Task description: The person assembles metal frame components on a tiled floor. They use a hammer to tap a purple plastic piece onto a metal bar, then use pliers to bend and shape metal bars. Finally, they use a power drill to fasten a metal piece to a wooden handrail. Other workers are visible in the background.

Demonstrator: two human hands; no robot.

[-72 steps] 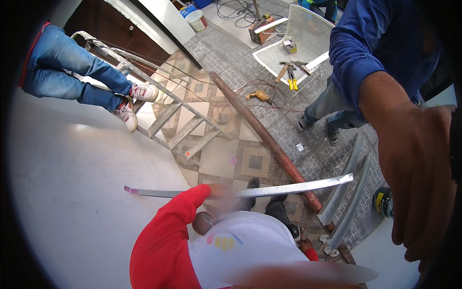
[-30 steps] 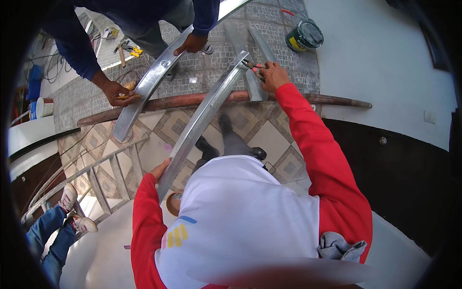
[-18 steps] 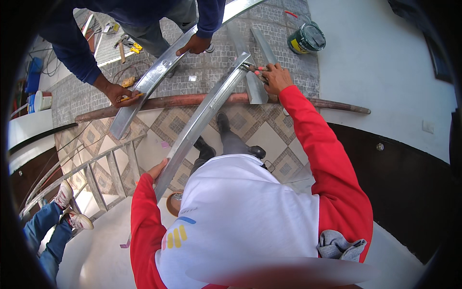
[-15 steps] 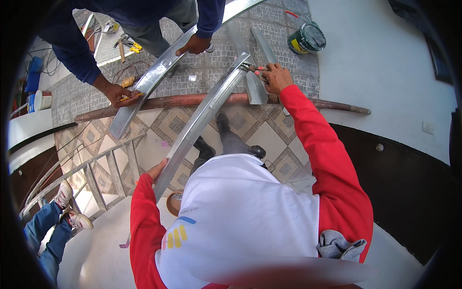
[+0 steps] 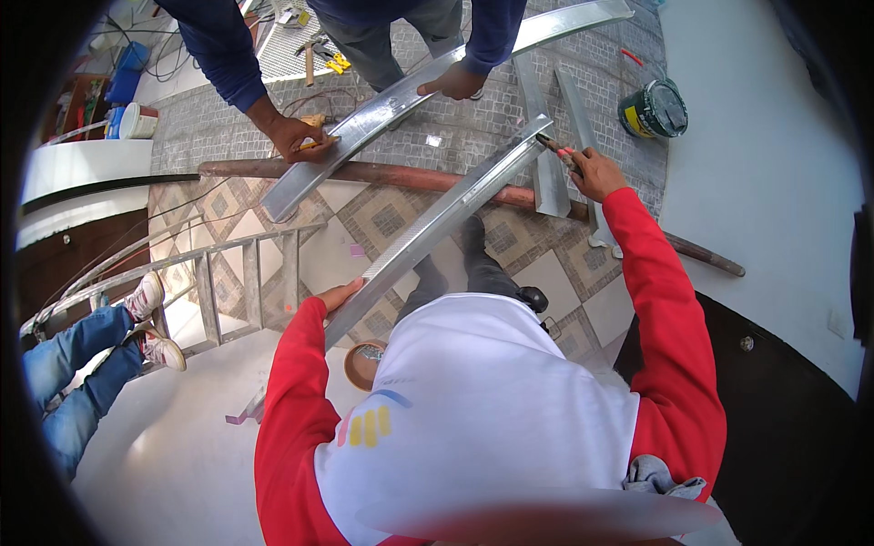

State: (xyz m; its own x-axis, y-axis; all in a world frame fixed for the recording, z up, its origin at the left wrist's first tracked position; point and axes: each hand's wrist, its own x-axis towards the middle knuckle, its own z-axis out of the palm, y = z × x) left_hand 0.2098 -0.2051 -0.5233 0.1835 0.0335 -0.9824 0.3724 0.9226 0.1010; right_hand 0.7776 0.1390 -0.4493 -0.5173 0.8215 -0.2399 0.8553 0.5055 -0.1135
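Note:
A long silver metal channel (image 5: 460, 202) slants away from me, up to the right. My left hand (image 5: 342, 297) is closed around its near end, beside my shirt. My right hand (image 5: 598, 175) grips red-handled snips (image 5: 563, 155), whose dark jaws are at the channel's far end; whether they bite into the metal cannot be made out. Across from me, a co-worker in dark blue sleeves steadies another metal channel (image 5: 387, 107) with one hand (image 5: 452, 82). The co-worker's other hand (image 5: 300, 138) holds a yellow pencil (image 5: 320, 142) against that piece.
Shorter metal pieces (image 5: 551, 177) lie across a reddish pipe (image 5: 410, 176) on the floor. A green bucket (image 5: 654, 111) stands by the right wall. At left, a ladder (image 5: 209, 296) lies near another person's legs (image 5: 86, 373). A brown bowl (image 5: 363, 366) sits beside me.
My view has turned, so the scene sits farther right in the picture. The snips' handles look closer together at the channel's end. Both my hands keep their holds.

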